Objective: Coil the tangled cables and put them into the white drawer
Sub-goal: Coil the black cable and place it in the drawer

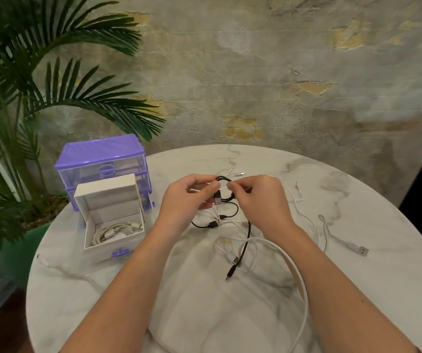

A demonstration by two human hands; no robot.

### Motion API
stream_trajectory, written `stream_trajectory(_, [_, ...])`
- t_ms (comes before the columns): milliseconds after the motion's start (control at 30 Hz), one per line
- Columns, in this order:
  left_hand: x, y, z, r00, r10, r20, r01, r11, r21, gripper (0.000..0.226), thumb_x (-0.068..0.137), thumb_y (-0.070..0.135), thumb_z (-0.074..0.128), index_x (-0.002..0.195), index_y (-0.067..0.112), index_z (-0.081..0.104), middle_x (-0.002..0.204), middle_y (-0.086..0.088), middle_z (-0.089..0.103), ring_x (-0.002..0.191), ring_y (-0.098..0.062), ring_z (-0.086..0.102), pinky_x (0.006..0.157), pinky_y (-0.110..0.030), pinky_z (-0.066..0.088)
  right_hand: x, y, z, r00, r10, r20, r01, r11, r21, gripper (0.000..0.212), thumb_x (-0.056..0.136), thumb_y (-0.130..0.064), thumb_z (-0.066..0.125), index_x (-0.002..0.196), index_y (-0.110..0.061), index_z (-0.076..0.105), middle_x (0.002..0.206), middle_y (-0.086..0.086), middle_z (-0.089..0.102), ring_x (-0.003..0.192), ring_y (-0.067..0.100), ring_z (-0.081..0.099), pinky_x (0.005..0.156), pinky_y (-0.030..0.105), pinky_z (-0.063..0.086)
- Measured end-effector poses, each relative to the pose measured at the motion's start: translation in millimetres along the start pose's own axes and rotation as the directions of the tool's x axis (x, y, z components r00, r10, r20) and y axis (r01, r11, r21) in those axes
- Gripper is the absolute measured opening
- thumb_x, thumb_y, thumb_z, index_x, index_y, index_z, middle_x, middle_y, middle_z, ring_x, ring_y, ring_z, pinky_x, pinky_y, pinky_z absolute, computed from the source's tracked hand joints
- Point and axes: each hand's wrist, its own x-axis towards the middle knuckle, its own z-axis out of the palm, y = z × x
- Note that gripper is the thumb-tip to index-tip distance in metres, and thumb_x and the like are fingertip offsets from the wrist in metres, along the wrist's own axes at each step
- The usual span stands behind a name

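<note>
Left hand [187, 197] and right hand [258, 200], both raised over the middle of the round marble table [357, 289], each pinch one small black cable coil [223, 191] between them. One white drawer [113, 220], at nine o'clock from the hands, is open and holds one coiled white cable [110, 234]. Loose white cables [293, 266] and another black cable [243, 247] lie tangled at six o'clock; their number cannot be told.

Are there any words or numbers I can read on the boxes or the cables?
None: no words, numbers or signs can be read.
purple drawer unit: no label visible.
white drawer: plain.
cable plugs, such as the white USB plug: too small to show any marks.
</note>
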Motion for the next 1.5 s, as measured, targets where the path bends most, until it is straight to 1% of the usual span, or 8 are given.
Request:
stream_trajectory(233, [3.1, -6.3, 0.7, 0.986, 0.133, -0.098, -0.126, 0.989, 0.077, 0.007, 0.085, 0.025, 0.072, 0.091, 0.027, 0.072, 0.074, -0.002, 0.058, 0.062, -0.008, 0.052, 0.063, -0.027, 0.049, -1.4, -4.8, 3.5, 0.998, 0.034, 0.055, -0.042, 0.987, 0.153, 0.015, 0.089, -0.028, 0.067, 0.087, -0.02, 0.08, 0.067, -0.001, 0.071, 0.063, 0.012, 0.061, 0.062, 0.023, 0.045])
stream_trajectory(367, [5.1, -10.7, -1.7, 0.977, 0.199, -0.075, -0.182, 0.964, 0.191, 0.013, 0.083, 0.025, 0.074, 0.091, 0.031, 0.067, 0.096, 0.003, 0.068, 0.073, -0.004, 0.058, 0.069, -0.024, 0.05, -0.3, -3.0, 1.9, 0.997, 0.064, 0.036, -0.07, 0.978, 0.198, 0.015, 0.089, -0.026, 0.067, 0.089, -0.018, 0.08, 0.069, -0.002, 0.072, 0.065, 0.011, 0.061, 0.066, 0.026, 0.048])
stream_trajectory(500, [3.5, -9.8, 0.5, 0.99, 0.139, -0.012, -0.138, 0.989, 0.056, 0.019, 0.082, 0.012, 0.074, 0.095, 0.019, 0.062, 0.1, -0.006, 0.072, 0.087, -0.012, 0.068, 0.071, -0.018, 0.051, 0.1, -1.6, 2.9, 0.998, 0.061, 0.015, -0.062, 0.978, 0.201, 0.015, 0.089, -0.026, 0.067, 0.089, -0.018, 0.08, 0.073, -0.003, 0.074, 0.069, 0.011, 0.064, 0.068, 0.028, 0.05])
stream_trajectory(633, [3.9, -9.2, 2.4, 0.992, 0.129, 0.001, -0.129, 0.992, -0.004, 0.012, 0.086, 0.018, 0.071, 0.094, 0.014, 0.063, 0.092, -0.003, 0.073, 0.084, -0.01, 0.067, 0.075, -0.026, 0.053, 1.2, 1.0, 2.7, 0.998, 0.057, -0.016, -0.053, 0.984, 0.172, 0.016, 0.09, -0.028, 0.066, 0.09, -0.019, 0.08, 0.074, -0.002, 0.074, 0.071, 0.014, 0.065, 0.07, 0.032, 0.051])
stream_trajectory(800, [2.4, -4.3, 0.3, 0.998, 0.059, 0.005, -0.057, 0.99, -0.13, 0.021, 0.095, 0.018, 0.057, 0.116, 0.018, 0.061, 0.076, 0.0, 0.073, 0.083, -0.011, 0.071, 0.075, -0.023, 0.057, -0.6, -0.4, 5.3, 1.0, -0.009, -0.023, 0.011, 0.993, 0.118, 0.018, 0.091, -0.029, 0.065, 0.085, -0.02, 0.079, 0.07, 0.002, 0.072, 0.07, 0.02, 0.064, 0.069, 0.038, 0.051])
stream_trajectory(967, [-1.0, -0.6, -1.6, 0.993, -0.034, 0.115, 0.043, 0.996, -0.077, 0.021, 0.097, 0.022, 0.054, 0.107, 0.015, 0.071, 0.089, 0.002, 0.073, 0.088, -0.013, 0.07, 0.081, -0.025, 0.057, -0.9, 0.5, 3.9, 0.997, -0.036, -0.075, 0.044, 0.994, 0.101, 0.017, 0.091, -0.03, 0.065, 0.088, -0.022, 0.08, 0.079, -0.004, 0.074, 0.079, 0.017, 0.063, 0.073, 0.037, 0.05])
stream_trajectory(1267, [-1.7, 0.7, -3.6, 0.995, -0.071, 0.066, 0.076, 0.995, -0.069, 0.016, 0.09, 0.023, 0.064, 0.092, 0.013, 0.076, 0.092, -0.004, 0.076, 0.079, -0.009, 0.068, 0.079, -0.021, 0.056, -1.7, 2.3, 5.3, 0.989, -0.114, -0.097, 0.115, 0.993, 0.004, 0.017, 0.092, -0.033, 0.063, 0.093, -0.025, 0.079, 0.081, -0.007, 0.072, 0.078, 0.014, 0.057, 0.07, 0.031, 0.045])
stream_trajectory(1500, [2.1, -0.7, -6.6, 0.996, -0.059, -0.062, 0.05, 0.989, -0.136, 0.018, 0.089, 0.02, 0.066, 0.095, 0.005, 0.075, 0.086, -0.005, 0.074, 0.078, -0.009, 0.07, 0.073, -0.016, 0.055, 1.0, -5.9, 2.4, 0.99, 0.057, 0.13, -0.103, 0.919, 0.38, 0.017, 0.091, -0.029, 0.067, 0.1, -0.02, 0.077, 0.076, -0.015, 0.067, 0.06, -0.012, 0.054, 0.061, 0.007, 0.036])
